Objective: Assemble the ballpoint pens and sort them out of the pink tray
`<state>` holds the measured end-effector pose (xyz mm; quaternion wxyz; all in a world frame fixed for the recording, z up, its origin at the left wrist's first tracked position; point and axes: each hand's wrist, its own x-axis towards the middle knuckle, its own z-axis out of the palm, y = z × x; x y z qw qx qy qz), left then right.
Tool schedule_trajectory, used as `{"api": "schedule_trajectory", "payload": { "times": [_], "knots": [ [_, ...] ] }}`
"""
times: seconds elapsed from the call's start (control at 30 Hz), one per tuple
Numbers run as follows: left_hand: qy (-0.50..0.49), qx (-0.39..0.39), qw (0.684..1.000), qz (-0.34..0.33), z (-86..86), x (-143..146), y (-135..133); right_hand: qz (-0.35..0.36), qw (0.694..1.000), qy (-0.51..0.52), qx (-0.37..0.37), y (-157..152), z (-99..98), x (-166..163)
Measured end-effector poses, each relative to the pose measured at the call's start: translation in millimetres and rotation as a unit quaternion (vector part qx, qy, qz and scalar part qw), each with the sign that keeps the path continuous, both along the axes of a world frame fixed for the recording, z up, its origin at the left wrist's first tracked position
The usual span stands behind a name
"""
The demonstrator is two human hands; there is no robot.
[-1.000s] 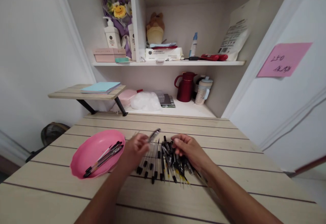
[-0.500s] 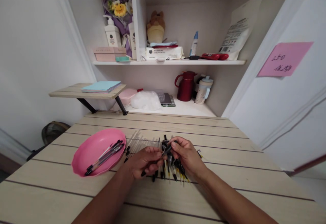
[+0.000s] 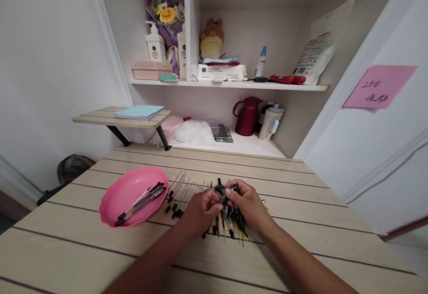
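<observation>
My left hand is above a pile of loose pen parts, its thumb and fingers curled together. Whatever it may hold is hidden. Close beside it, my right hand pinches a black pen part that shows only in part between the fingers. Black caps, dark barrels and thin refills with yellowish ends make up the pile under both hands. To the left of it, clear pen barrels lie side by side, with black pen caps near their lower ends.
A pink bowl with several pens inside stands left on the slatted table. Behind are a small raised stand with blue paper, a red jug, a pale cup and a loaded shelf.
My left hand has moved right and turned over the pile; the dark pen part sticking out below it no longer shows there. My right hand stays pinched in nearly the same place. The view shifted slightly.
</observation>
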<state>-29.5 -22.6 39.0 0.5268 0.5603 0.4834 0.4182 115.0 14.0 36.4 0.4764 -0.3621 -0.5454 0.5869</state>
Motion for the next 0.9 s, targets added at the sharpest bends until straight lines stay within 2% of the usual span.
{"api": "schedule_trajectory", "payload": {
  "times": [0.07,0.13,0.17,0.23,0.27,0.3,0.37,0.47,0.53,0.6,0.73,0.9],
  "knots": [
    [-0.019,-0.024,0.999,-0.012,0.1,-2,0,0.007,1.0,-0.023,-0.007,2,0.2,1],
    [-0.083,-0.102,0.987,-0.088,4.2,-10,0,-0.002,1.0,-0.019,0.007,8,6.2,11],
    [-0.121,-0.146,0.972,-0.14,6.9,-17,0,-0.019,1.0,-0.007,0.021,12,11.1,19],
    [-0.182,-0.202,0.939,-0.211,11.2,-30,0,-0.1,0.993,0.03,0.06,24,22.0,40],
    [-0.203,-0.212,0.93,-0.22,12.2,-34,1,-0.138,0.986,0.049,0.082,30,26.6,49],
    [-0.218,-0.214,0.927,-0.217,12.1,-38,2,-0.156,0.982,0.046,0.099,34,29.5,57],
    [-0.232,-0.204,0.931,-0.195,8.8,-39,4,-0.15,0.983,-0.023,0.104,39,28.8,64],
    [-0.226,-0.173,0.945,-0.162,0.2,-33,7,-0.057,0.979,-0.157,0.119,32,13.3,47],
    [-0.215,-0.15,0.956,-0.134,-4.9,-30,9,-0.004,0.96,-0.227,0.165,24,0.5,29],
    [-0.205,-0.135,0.964,-0.103,-8.4,-30,11,0.017,0.942,-0.268,0.201,16,-8.5,14],
    [-0.185,-0.125,0.973,-0.056,-12.9,-31,13,0.048,0.931,-0.283,0.226,13,-12.8,10],
    [-0.163,-0.117,0.979,-0.04,-16.1,-28,13,0.005,0.953,-0.248,0.172,21,-13.0,20]
  ]
}}
